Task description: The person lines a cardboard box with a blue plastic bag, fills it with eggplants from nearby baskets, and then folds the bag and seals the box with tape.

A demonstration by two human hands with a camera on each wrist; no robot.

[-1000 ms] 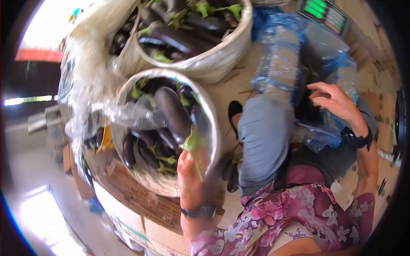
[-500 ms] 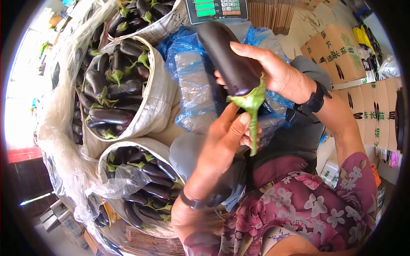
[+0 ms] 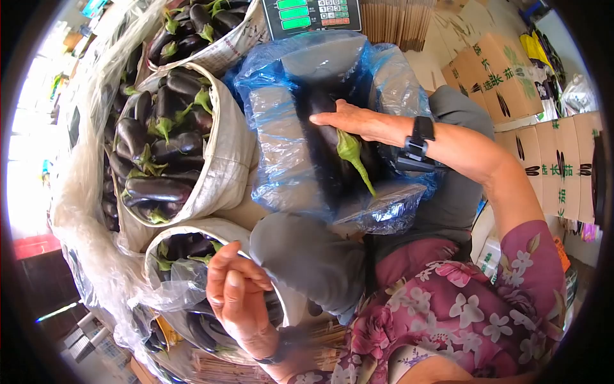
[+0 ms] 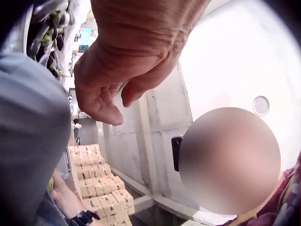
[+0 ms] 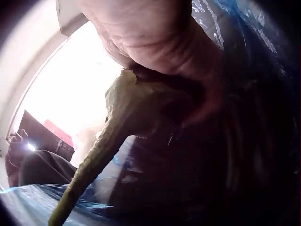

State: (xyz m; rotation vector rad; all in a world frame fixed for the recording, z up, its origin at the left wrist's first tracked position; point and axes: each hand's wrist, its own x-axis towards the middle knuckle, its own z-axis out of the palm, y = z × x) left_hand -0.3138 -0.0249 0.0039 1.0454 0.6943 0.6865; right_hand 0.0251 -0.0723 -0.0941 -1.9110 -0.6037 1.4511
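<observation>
My right hand (image 3: 348, 120) grips a dark purple eggplant (image 3: 330, 136) inside a box lined with blue plastic (image 3: 281, 134). Its green cap and long stem (image 3: 352, 153) point back toward the body. Seen from the right wrist, the palm (image 5: 146, 42) lies over the eggplant beside the pale green stem (image 5: 89, 165). The left hand (image 3: 240, 301), holding nothing, hovers with loosely bent fingers over the nearer white sack (image 3: 192, 229) of eggplants. In the left wrist view that hand (image 4: 136, 52) has its fingers hanging loose.
Another white sack (image 3: 231, 150) full of eggplants stands left of the box, with a third beyond it. A scale with a green display (image 3: 313, 16) sits behind the box. Printed cartons (image 3: 495, 77) stand at the right. Clear plastic sheeting (image 3: 83, 211) drapes along the left.
The left hand first held the eggplant by its stem end over the near sack, then both hands had it above the box. Now the right hand has lowered it inside; the left has let go and moved back.
</observation>
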